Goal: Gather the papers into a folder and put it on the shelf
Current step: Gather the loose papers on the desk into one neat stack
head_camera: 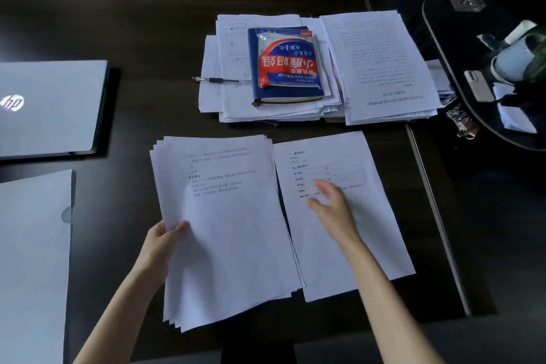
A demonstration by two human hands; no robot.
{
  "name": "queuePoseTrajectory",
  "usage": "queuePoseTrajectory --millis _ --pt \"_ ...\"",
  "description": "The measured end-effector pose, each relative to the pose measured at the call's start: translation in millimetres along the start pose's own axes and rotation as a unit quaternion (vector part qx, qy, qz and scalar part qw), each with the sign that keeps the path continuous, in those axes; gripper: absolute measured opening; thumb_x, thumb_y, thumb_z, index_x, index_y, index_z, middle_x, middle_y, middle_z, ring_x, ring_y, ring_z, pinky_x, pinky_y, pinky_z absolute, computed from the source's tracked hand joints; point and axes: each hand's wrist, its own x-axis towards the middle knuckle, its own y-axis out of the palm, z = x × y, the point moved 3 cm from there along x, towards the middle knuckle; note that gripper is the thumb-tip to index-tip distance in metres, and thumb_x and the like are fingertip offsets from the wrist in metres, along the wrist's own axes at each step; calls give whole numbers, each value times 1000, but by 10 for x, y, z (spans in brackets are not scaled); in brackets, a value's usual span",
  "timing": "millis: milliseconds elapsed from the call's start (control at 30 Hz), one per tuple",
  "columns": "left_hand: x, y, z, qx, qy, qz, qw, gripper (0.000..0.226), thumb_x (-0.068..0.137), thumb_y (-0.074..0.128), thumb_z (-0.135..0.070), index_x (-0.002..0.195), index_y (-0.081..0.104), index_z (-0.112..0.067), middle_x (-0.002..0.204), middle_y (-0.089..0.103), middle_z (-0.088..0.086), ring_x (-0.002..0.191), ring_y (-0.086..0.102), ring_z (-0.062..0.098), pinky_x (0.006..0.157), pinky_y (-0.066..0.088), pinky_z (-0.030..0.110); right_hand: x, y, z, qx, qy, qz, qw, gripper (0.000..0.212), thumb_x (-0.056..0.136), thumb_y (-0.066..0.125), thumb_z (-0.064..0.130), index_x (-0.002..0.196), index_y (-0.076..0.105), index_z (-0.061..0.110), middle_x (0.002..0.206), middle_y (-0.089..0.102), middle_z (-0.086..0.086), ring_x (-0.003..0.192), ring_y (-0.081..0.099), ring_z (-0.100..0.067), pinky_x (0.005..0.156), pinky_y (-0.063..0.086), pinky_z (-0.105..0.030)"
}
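A fanned stack of printed papers lies on the dark desk in front of me. My left hand grips its left edge, thumb on top. Beside it to the right lies a single printed sheet. My right hand hovers flat over or rests on that sheet, fingers spread and blurred; whether it touches is unclear. A clear plastic folder lies flat at the near left edge of the desk, apart from both hands.
A closed HP laptop sits at the left. Behind the papers are more paper piles, a blue notebook with a red-blue packet on top, and a pen. A dark side table with cups and a phone stands at the right.
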Motion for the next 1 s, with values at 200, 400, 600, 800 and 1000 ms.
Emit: queuePoseTrajectory --millis 200,400,600,800,1000 --pt "-16 -3 2 4 -2 -10 1000 15 89 50 -5 76 56 -10 61 62 6 52 58 23 57 45 34 69 -732 -395 -291 138 -177 930 69 73 69 32 131 39 8 139 34 -20 123 31 -41 96 36 -47" --pt "-9 15 0 14 -10 -3 1000 18 89 49 -6 72 55 -11 56 63 4 40 58 13 54 44 32 109 -711 -433 -285 146 -171 932 85 66 77 33 135 32 10 133 39 -24 120 38 -42 94 37 -52" --pt "50 -130 21 9 -10 23 1000 12 89 49 -7 80 57 -9 46 67 -7 39 61 7 46 51 23 94 -713 -434 -262 140 -163 941 70 62 79 29 118 44 7 127 45 -21 118 38 -41 94 35 -50" --pt "24 -91 11 5 -5 35 999 10 89 51 -8 92 59 -4 75 65 10 61 61 23 63 49 37 55 -643 -394 -118 90 -134 980 35 72 70 13 100 48 10 107 57 -12 85 55 -24 66 47 -35" --pt "-59 288 51 1 -12 61 998 8 88 51 -6 92 58 -4 81 62 13 71 58 28 69 49 39 6 -256 -307 56 106 -22 993 22 84 50 2 99 63 12 100 68 -12 85 65 -25 71 55 -35"
